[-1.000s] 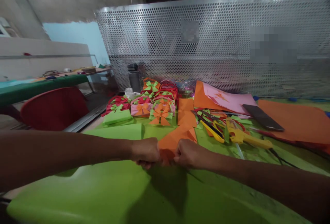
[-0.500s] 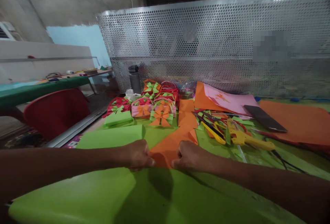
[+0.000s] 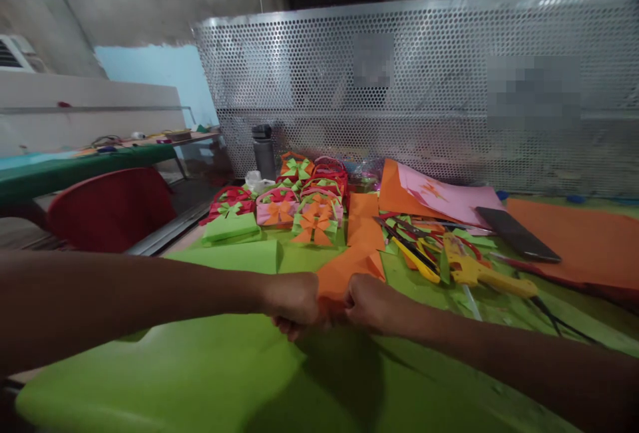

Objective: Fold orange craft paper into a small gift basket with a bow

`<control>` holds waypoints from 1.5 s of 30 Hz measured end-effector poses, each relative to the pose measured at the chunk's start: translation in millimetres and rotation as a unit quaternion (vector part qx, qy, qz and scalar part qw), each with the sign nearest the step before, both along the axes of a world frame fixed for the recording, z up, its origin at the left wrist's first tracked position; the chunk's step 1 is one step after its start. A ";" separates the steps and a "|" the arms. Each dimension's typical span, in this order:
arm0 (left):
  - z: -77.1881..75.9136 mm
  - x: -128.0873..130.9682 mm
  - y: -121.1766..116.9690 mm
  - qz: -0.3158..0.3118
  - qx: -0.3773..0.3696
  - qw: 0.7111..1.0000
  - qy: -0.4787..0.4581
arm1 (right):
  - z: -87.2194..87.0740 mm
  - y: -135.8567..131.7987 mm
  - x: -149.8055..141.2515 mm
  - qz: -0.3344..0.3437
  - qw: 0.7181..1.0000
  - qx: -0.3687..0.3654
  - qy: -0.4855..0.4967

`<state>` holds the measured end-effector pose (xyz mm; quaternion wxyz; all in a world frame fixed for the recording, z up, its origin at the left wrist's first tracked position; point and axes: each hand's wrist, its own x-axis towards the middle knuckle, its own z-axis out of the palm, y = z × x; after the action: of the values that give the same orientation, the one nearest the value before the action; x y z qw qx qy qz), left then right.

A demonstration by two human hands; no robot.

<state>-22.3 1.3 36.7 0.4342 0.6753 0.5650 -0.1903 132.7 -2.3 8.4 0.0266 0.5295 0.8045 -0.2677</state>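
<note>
My left hand (image 3: 293,300) and my right hand (image 3: 372,301) are both closed into fists, knuckles nearly touching, pinching the near edge of an orange paper sheet (image 3: 344,268). The sheet lies over a large green paper sheet (image 3: 210,366) that covers the near table. Its far end runs up toward a strip of orange paper (image 3: 363,220). Both forearms reach in from the left and right bottom corners.
Behind stand several small paper baskets with bows (image 3: 299,203), a green folded paper (image 3: 229,227), a grey bottle (image 3: 263,151), scissors (image 3: 407,247), a yellow glue gun (image 3: 479,272), a phone (image 3: 516,235), pink paper (image 3: 449,197), orange sheet (image 3: 584,243), perforated metal screen (image 3: 424,87). Red chair (image 3: 107,210) at left.
My hands spread apart along the orange paper half a second ago and have now come back together, bunching its near edge between them.
</note>
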 end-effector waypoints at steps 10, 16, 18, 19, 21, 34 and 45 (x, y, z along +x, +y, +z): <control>-6.3 4.0 1.2 0.040 -0.044 0.997 0.058 | -3.1 1.2 -0.1 0.001 1.000 0.013 0.005; -5.6 -1.3 -1.4 0.055 -0.005 0.998 0.011 | -2.7 0.9 0.2 0.007 1.000 0.009 0.010; -4.6 -4.0 -2.3 0.051 0.007 0.999 -0.006 | -4.0 1.0 0.5 0.009 1.000 0.010 0.013; -3.8 -5.0 -2.9 0.048 0.013 0.999 -0.014 | -4.5 1.0 0.4 0.007 1.000 0.010 0.012; -2.0 -6.2 -4.2 0.042 0.023 0.998 -0.029 | -4.8 1.1 -0.2 0.002 1.000 0.010 0.009; -10.8 -36.9 -3.1 0.051 0.050 0.997 -0.029 | -5.6 -3.6 3.3 0.003 0.999 0.021 0.037; 4.0 -36.5 -22.6 -0.069 0.262 0.963 0.008 | 1.0 -2.4 -0.9 0.000 1.000 0.001 0.002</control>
<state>-58.7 -21.4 40.7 0.2233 0.8014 0.5503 -0.0711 131.8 -4.7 9.4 0.0240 0.5290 0.8049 -0.2679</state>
